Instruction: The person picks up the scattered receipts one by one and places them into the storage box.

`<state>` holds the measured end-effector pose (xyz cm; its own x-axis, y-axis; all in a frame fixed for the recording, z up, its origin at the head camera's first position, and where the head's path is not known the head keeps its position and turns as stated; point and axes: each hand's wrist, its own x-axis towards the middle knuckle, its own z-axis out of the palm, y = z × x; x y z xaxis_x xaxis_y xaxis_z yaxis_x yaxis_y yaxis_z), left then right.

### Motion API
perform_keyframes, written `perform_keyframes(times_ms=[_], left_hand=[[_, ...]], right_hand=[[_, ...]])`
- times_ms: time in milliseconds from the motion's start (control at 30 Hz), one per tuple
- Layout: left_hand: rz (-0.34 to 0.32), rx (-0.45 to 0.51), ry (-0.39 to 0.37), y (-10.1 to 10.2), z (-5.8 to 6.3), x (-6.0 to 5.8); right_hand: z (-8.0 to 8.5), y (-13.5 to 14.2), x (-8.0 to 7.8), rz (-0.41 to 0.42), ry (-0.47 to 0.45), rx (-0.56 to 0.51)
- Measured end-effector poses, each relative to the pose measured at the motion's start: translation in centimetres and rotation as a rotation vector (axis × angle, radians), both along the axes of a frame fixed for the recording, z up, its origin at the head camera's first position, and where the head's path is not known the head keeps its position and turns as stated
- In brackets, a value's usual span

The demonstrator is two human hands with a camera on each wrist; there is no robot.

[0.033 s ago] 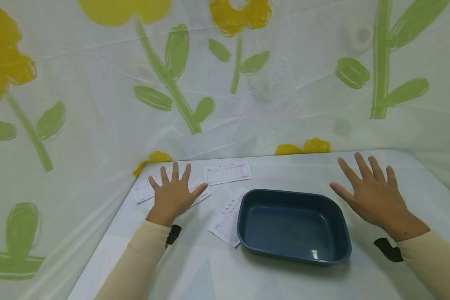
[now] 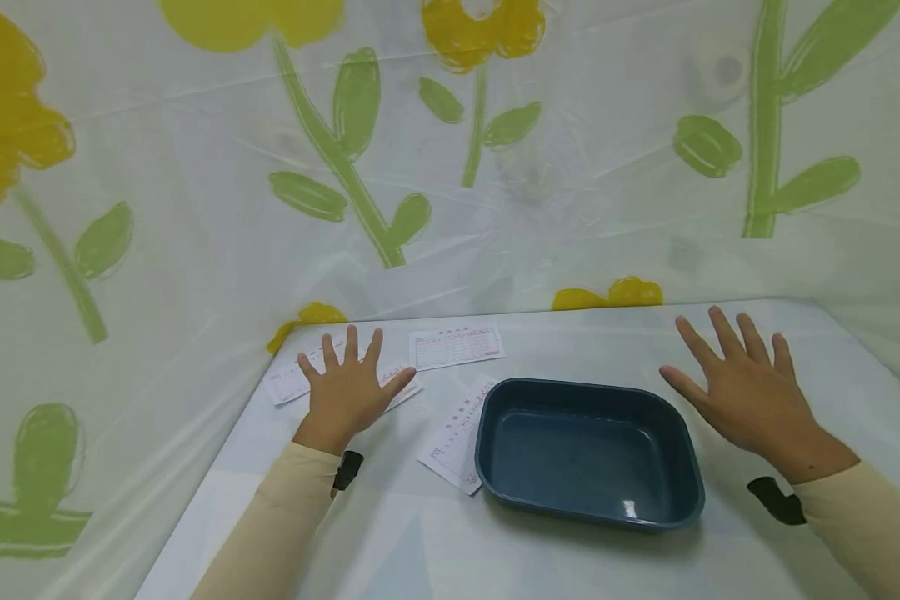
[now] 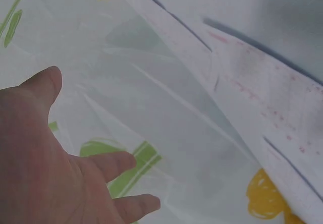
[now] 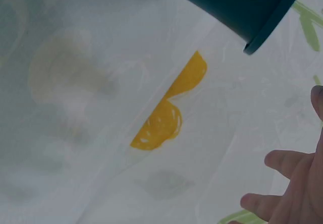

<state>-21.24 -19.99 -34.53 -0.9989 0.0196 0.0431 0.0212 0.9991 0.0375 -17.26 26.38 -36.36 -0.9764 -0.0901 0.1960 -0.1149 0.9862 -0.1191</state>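
Observation:
My left hand (image 2: 345, 396) is held with spread fingers over the left side of the table, holding nothing. Behind it lie two printed paper slips, one to the left (image 2: 287, 385) and another slip (image 2: 405, 390) partly covered by the hand. A third slip (image 2: 457, 346) lies near the back edge. Beside the dark blue tray (image 2: 577, 454), a further slip (image 2: 453, 442) touches or runs under its left side. Nothing is visible inside the tray. To its right, my right hand (image 2: 753, 400) is raised with fingers spread, apart from the rim and holding nothing.
A white table (image 2: 390, 508) carries the slips and tray. Behind and to the left hangs a white sheet (image 2: 217, 167) printed with yellow flowers and green leaves. Dark bands (image 2: 347, 469) sit at both wrists.

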Motion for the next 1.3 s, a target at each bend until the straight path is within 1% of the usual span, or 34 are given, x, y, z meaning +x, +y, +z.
perform_keyframes(times_ms=[267,433,500,567,667,733,800,900,1133,1200,1300], left_hand=[[0.001,-0.001,-0.010,-0.3,-0.2,-0.1],[-0.010,-0.015,0.017,-0.2,0.0,0.0],[-0.028,-0.020,0.048,0.1,0.0,0.2],[-0.058,-0.014,0.093,0.7,-0.1,0.4],[-0.099,0.038,0.142,1.8,-0.4,0.9],[-0.120,0.082,0.147,2.6,-0.7,1.2],[-0.127,0.112,0.117,3.2,-1.0,1.4],[-0.132,0.122,0.060,3.6,-1.9,1.6],[-0.162,0.138,-0.071,3.4,-4.0,2.0],[-0.168,0.153,-0.109,3.4,-4.4,2.0],[-0.179,0.153,-0.149,3.3,-4.6,2.0]], right_hand=[[0.0,-0.7,0.0,0.022,0.005,-0.010],[0.0,-1.3,0.2,0.032,0.018,-0.037],[0.0,-1.5,0.5,0.038,0.029,-0.084],[0.0,-1.6,0.9,0.043,0.027,-0.162],[-0.3,-1.5,1.4,0.046,0.011,-0.293],[-0.7,-1.3,1.7,0.039,-0.017,-0.354],[-1.3,-1.1,1.9,0.029,-0.054,-0.387],[-2.1,-0.7,2.0,0.012,-0.125,-0.415],[-3.0,-0.5,1.5,0.025,-0.323,-0.541],[-3.2,-0.6,1.4,0.031,-0.375,-0.578],[-3.5,-0.6,1.2,0.051,-0.442,-0.661]])
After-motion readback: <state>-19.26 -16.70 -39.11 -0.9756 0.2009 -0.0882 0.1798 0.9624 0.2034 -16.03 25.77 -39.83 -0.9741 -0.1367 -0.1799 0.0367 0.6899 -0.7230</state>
